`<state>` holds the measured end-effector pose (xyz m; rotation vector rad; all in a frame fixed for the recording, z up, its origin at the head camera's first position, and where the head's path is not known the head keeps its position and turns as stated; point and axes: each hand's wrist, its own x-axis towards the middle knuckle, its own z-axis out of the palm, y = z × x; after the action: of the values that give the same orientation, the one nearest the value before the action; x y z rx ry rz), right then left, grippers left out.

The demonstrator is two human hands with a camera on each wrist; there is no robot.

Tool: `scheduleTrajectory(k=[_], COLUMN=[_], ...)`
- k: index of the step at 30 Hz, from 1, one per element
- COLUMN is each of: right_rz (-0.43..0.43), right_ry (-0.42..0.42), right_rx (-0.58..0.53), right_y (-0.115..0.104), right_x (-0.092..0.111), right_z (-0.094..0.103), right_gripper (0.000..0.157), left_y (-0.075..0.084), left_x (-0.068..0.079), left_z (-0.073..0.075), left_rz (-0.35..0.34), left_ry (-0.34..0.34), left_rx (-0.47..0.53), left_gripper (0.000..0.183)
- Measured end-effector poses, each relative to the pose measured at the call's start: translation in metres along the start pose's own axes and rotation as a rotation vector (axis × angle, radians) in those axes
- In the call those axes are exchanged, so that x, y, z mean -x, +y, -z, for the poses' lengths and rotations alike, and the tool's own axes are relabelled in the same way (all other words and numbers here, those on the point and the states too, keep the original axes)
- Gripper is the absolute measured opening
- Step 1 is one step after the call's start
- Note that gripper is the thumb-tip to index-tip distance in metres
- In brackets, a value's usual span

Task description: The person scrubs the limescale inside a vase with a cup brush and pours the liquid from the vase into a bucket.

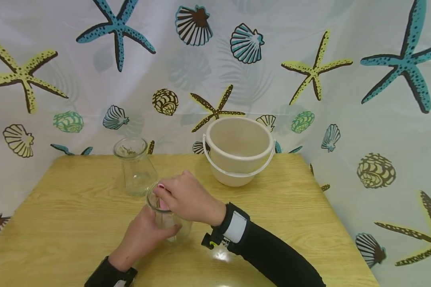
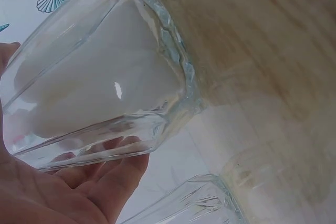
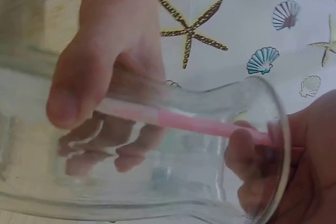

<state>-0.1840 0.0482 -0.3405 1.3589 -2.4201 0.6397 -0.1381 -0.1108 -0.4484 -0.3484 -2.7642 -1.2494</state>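
A clear glass vase [image 1: 186,232] with a flared rim stands tilted over the table, and my left hand [image 1: 143,231] grips it round the side. My right hand [image 1: 191,198] is at the vase's mouth, fingers curled round the pink handle [image 3: 197,123] of a bottle brush. The handle runs down inside the glass, turning white lower down. Through the faceted wall in the left wrist view, the brush's white, sponge-like head [image 2: 113,72] shows near the base. Behind, to the left, a second clear glass vase [image 1: 139,175] stands upright on the table.
A cream bucket [image 1: 233,167] with its white handle lowered stands at the back of the wooden table [image 1: 75,215]. Behind and to the right hangs a white curtain [image 1: 215,71] printed with starfish and shells.
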Motion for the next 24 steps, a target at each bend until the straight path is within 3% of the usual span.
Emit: scheduleTrajectory(k=[11, 18, 24], right_rz=[-0.038, -0.018, 0.011], right_ry=[0.055, 0.122, 0.097], right_rx=[0.022, 0.144, 0.301], right_y=[0.007, 0.011, 0.009], right_x=[-0.002, 0.000, 0.002], right_z=[-0.006, -0.005, -0.003], right_gripper=[0.027, 0.024, 0.026], left_y=[-0.001, -0.001, -0.002], left_x=[-0.002, -0.002, -0.002], left_z=[0.000, -0.001, -0.002], left_rz=[0.017, 0.002, 0.003], left_ry=[0.005, 0.029, 0.027], left_rx=[-0.041, -0.063, -0.062], left_gripper=[0.085, 0.086, 0.090])
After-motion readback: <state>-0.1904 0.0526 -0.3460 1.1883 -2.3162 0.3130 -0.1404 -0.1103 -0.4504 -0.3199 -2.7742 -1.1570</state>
